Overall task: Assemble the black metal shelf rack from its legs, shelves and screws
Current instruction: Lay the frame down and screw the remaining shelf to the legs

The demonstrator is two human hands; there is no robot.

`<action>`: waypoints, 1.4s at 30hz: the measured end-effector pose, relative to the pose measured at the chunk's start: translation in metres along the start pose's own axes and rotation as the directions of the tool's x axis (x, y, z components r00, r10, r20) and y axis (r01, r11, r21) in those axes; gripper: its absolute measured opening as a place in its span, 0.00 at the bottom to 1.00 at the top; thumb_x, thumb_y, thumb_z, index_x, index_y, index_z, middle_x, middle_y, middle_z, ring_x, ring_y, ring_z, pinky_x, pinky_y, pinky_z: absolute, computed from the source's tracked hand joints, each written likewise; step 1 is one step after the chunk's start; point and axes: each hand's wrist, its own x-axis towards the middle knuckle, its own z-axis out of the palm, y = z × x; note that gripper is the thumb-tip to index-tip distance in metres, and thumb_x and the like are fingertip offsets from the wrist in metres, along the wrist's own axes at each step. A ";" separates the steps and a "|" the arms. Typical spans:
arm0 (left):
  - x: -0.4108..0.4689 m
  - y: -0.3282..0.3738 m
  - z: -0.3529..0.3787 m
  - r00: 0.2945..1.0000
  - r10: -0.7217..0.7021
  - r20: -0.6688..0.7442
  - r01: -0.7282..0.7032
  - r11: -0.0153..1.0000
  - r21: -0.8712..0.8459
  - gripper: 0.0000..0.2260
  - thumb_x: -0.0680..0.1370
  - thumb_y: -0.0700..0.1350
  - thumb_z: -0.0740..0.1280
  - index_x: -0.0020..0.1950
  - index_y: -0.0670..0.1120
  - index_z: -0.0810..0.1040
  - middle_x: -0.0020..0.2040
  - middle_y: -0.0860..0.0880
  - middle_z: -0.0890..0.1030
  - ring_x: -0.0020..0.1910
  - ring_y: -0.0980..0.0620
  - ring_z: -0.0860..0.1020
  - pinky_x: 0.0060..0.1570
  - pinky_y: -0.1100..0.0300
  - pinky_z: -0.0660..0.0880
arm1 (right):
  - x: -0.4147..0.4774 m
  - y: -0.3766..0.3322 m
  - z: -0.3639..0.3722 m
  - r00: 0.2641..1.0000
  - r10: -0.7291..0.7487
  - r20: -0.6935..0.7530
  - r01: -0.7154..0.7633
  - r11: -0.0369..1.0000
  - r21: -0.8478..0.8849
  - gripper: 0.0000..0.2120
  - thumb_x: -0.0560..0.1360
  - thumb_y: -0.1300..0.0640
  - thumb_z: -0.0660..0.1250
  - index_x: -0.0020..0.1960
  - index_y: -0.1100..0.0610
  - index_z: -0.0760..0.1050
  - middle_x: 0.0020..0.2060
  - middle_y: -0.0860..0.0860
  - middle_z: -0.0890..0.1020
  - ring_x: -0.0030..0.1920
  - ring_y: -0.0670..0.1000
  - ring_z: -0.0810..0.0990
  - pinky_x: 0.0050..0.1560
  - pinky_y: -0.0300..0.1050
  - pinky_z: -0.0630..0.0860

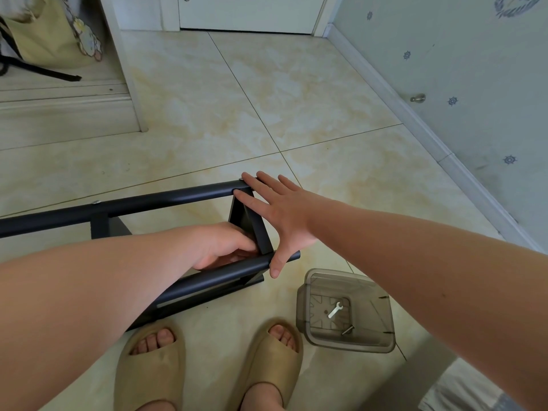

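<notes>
Black metal shelf rack [178,197] lying on its side on beige tiled floor [237,99], right hand [275,215] flat on its end panel, fingers straight and spread, left hand [225,244] fingers curled gripping that panel's lower edge, grey translucent plastic tub [376,310] just beside, small silver spanner [335,310] and screw [347,330] inside

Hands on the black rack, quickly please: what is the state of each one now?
Left hand: fingers curled, gripping the black shelf rack near its end.
Right hand: open, fingers straight, resting against the same end.

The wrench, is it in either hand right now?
No, the wrench lies loose on the bottom of the smoky plastic container.
</notes>
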 end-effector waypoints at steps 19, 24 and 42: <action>0.005 0.001 -0.001 1.000 -0.017 -0.001 0.017 0.999 -0.039 0.18 0.76 0.42 0.70 0.65 0.38 0.78 0.63 0.38 0.80 0.65 0.38 0.78 0.68 0.43 0.72 | 0.001 0.000 0.000 1.000 0.009 0.001 -0.009 1.000 -0.012 0.76 0.51 0.21 0.73 0.80 0.47 0.28 0.78 0.51 0.27 0.79 0.56 0.30 0.79 0.58 0.36; 0.006 -0.002 0.000 1.000 -0.010 0.023 0.013 0.992 -0.128 0.16 0.77 0.40 0.70 0.64 0.37 0.79 0.60 0.39 0.83 0.56 0.44 0.82 0.62 0.51 0.77 | 0.001 -0.002 0.000 1.000 0.011 0.006 -0.011 1.000 -0.018 0.76 0.51 0.20 0.73 0.80 0.47 0.28 0.78 0.51 0.27 0.79 0.55 0.30 0.79 0.58 0.36; 0.001 0.000 0.000 1.000 -0.016 -0.005 0.016 0.998 -0.065 0.17 0.77 0.42 0.70 0.64 0.39 0.79 0.62 0.39 0.81 0.62 0.40 0.79 0.66 0.44 0.75 | 0.001 -0.002 -0.002 1.000 0.012 0.011 -0.012 1.000 -0.029 0.76 0.52 0.21 0.73 0.80 0.48 0.28 0.78 0.52 0.27 0.79 0.56 0.30 0.79 0.59 0.37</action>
